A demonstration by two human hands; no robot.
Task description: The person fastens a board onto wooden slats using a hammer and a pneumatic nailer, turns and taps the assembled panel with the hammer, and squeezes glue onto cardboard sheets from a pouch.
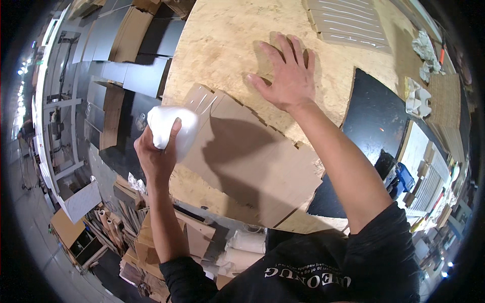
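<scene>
My left hand (pixel 157 151) is wrapped round a white squeeze bottle (pixel 187 126), tilted over the left end of a brown cardboard sheet (pixel 262 161). The bottle's edge is smeared by motion and its nozzle does not show plainly. Shiny wet streaks mark that end of the sheet. My right hand (pixel 290 76), fingers spread, is over the bare wooden tabletop (pixel 217 55), beyond the sheet, holding nothing. Whether its palm touches the wood I cannot tell. At the far side lies another cardboard piece (pixel 348 22) with several shiny whitish lines across it.
A black panel (pixel 374 116) covers the table's right part. Crumpled paper (pixel 427 53) and stacked cardboard (pixel 444 101) lie at the far right. Black boards and cardboard stacks (pixel 134 33) stand left of the table. Cardboard tubes and scraps (pixel 108 222) lean at lower left.
</scene>
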